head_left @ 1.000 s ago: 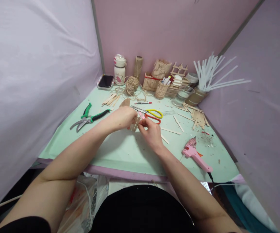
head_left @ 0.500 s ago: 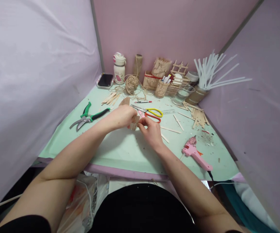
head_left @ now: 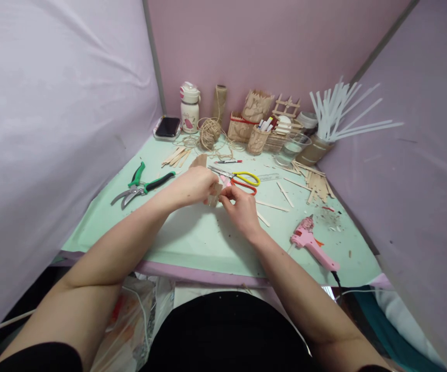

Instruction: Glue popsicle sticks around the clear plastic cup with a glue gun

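Hardly anything has moved since the earlier frame: the things at the back of the table [head_left: 192, 243] sit a touch higher in the frame, while the hands keep almost the same pose. Between them, at the center of the frame, is a small brown card [head_left: 215, 195], raised in front of the scissors [head_left: 232, 177]. It lies just right of the left hand [head_left: 198, 186] and just left of the right hand [head_left: 242, 209]; its visible part is longer upward than across, leaning slightly to the right at the top. Both hands are about equally near, since both touch it: the left is closed around its left side, its fingers mostly hidden, and the right has thumb and forefinger drawn together, apparently pinching its right edge. Another brown flap [head_left: 199, 160] shows beyond the left wrist; whether it belongs to the same piece, I cannot tell. As for writing, the clear ruler [head_left: 270, 177], right of the scissors, has marks too small to read. The bottle [head_left: 189, 111] at upper left bears a pink picture with no legible words, and no brand can be made out on the glue gun [head_left: 308, 242] at lower right or the pruners [head_left: 140, 188] at center left.
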Available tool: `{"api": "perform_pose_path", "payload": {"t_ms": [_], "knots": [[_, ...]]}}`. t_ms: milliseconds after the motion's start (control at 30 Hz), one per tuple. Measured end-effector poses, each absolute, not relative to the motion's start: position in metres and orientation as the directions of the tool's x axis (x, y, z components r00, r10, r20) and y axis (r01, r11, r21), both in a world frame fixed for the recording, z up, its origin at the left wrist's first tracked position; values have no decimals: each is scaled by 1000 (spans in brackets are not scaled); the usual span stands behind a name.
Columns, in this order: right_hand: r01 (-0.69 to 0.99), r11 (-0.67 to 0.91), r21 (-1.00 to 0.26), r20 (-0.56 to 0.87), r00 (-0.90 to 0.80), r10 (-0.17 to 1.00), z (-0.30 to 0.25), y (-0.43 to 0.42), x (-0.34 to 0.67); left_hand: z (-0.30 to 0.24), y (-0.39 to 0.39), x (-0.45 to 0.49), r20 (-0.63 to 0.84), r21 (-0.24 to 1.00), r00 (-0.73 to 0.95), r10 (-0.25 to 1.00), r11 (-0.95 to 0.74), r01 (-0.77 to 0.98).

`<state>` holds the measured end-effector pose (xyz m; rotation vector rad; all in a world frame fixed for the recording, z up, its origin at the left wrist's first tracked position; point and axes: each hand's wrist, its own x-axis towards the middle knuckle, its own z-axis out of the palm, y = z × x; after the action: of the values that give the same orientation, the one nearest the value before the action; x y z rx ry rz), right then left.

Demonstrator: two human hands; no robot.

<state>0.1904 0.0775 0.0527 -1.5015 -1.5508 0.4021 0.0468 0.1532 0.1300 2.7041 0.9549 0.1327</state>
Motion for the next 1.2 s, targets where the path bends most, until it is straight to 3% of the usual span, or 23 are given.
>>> {"api": "perform_pose_path", "payload": {"t_ms": [233,533,867,1200], "knots": [[662,123,-739,319,184,930,57,73,191,136,150,47,-63,243,760,647,-729,640],[833,33,-553,201,95,975,56,69,188,135,147,50,-59,134,753,655,-742,657],[922,2,-388,165,67,984,58,73,184,132,151,51,-35,166,768,639,-754,635],[953,-32,-302,120,72,990,61,74,180,130,152,50,-12,180,774,633,-760,624]]}}
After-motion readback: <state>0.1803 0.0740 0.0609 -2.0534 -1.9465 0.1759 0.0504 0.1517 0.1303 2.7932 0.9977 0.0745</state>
